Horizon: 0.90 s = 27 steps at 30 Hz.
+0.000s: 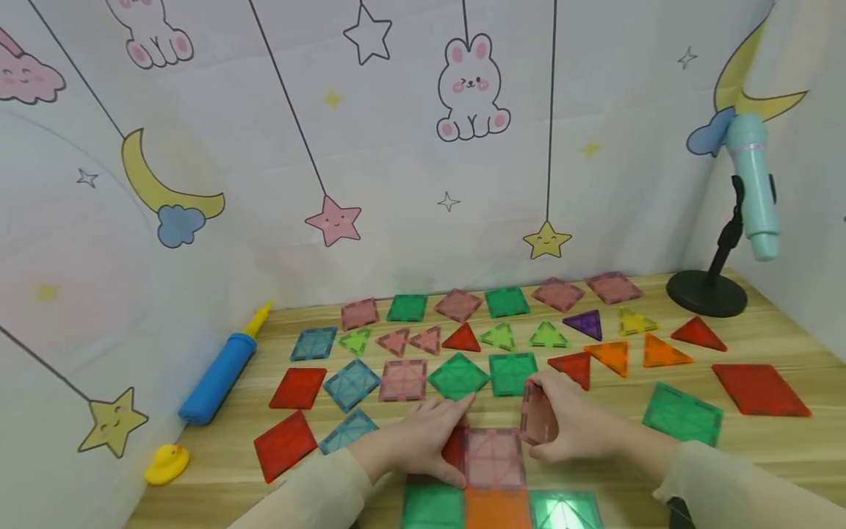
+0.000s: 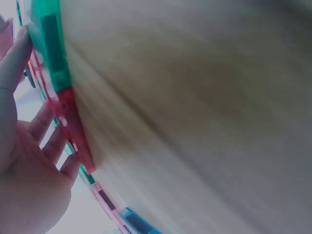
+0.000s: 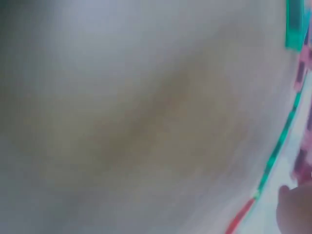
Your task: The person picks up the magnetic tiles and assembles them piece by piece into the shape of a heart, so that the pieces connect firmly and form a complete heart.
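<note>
In the head view my right hand pinches a pink square magnetic tile, tilted up on edge above the table. My left hand rests with spread fingers over a red square tile, partly hiding it. Beside that red tile lies a flat pink tile. Below them sit a green tile, an orange tile and another green tile, edge to edge. The left wrist view shows my fairly straight fingers along the red tile's edge. Only a bit of my right hand appears in the right wrist view.
Rows of loose square and triangle tiles, such as a blue square, lie across the wooden table. A blue pump and yellow duck lie at left. A microphone on a black stand stands back right.
</note>
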Each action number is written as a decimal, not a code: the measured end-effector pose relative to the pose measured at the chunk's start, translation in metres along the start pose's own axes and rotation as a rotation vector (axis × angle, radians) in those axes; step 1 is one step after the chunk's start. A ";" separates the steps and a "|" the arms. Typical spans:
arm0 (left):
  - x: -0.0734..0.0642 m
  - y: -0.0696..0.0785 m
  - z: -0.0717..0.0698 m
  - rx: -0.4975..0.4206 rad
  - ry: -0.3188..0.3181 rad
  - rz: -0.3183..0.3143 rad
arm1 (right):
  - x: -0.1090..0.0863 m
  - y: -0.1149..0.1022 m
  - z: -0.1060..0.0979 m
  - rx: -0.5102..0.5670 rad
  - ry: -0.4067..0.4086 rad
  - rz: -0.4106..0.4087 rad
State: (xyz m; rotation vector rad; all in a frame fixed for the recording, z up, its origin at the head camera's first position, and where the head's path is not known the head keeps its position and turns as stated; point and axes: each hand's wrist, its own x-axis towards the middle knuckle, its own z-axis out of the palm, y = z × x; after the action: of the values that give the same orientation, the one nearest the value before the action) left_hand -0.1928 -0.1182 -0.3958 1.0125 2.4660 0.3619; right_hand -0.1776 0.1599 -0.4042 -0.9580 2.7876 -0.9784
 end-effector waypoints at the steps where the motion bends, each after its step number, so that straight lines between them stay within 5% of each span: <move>1: 0.000 0.000 -0.001 0.008 0.001 0.011 | -0.003 0.000 0.000 0.008 0.009 0.001; 8: 0.005 0.010 -0.004 -0.062 0.070 0.120 | -0.018 -0.004 0.001 0.179 -0.060 0.060; 17: 0.017 0.039 -0.005 -0.242 0.190 0.195 | -0.021 -0.013 0.010 0.272 -0.073 -0.017; 27: 0.026 0.054 0.000 -0.214 0.289 0.253 | -0.026 -0.017 0.012 0.299 -0.054 0.014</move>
State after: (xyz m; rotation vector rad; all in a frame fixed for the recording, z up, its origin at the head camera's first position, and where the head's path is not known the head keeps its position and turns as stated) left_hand -0.1775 -0.0618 -0.3822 1.2541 2.4769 0.8896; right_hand -0.1450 0.1576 -0.4082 -0.9055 2.5032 -1.2987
